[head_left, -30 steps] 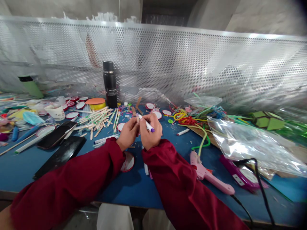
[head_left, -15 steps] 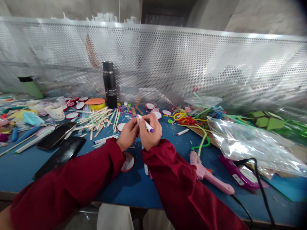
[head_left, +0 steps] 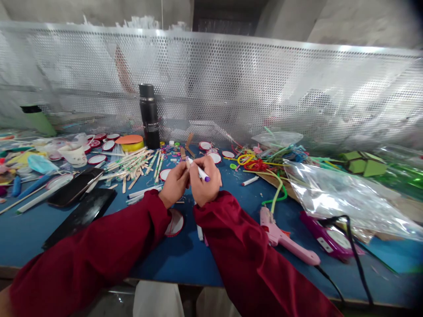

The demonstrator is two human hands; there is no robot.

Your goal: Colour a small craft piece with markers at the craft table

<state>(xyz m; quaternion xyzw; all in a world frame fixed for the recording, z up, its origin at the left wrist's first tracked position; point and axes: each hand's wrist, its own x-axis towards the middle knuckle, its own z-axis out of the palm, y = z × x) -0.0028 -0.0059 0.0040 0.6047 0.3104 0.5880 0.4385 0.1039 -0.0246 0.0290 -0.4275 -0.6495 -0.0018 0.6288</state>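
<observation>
A perforated metal screen (head_left: 251, 83) runs along the far edge of a blue desk (head_left: 29, 233) crowded with craft supplies. A crumpled clear plastic bag (head_left: 337, 193) covers much of the desk's right side. A pink glue gun (head_left: 286, 241) lies toward the near edge, just right of the person's red right sleeve (head_left: 251, 259). A black phone (head_left: 82, 212) rests toward the left edge and a black flask (head_left: 148, 115) stands upright at the far edge. A loose pile of wooden sticks (head_left: 134, 164) is spread in front of the flask.

Over the middle of the desk the two hands are raised close together, touching. The right hand (head_left: 205, 184) is closed around a white marker (head_left: 199, 171) with a purple end, which points back toward the right. The left hand (head_left: 173, 185) is curled, its fingertips pinching a small tan piece (head_left: 187, 164) that meets the marker's tip. What the piece is cannot be told. A red-rimmed white disc (head_left: 176, 223) lies on the desk under the left wrist.
</observation>
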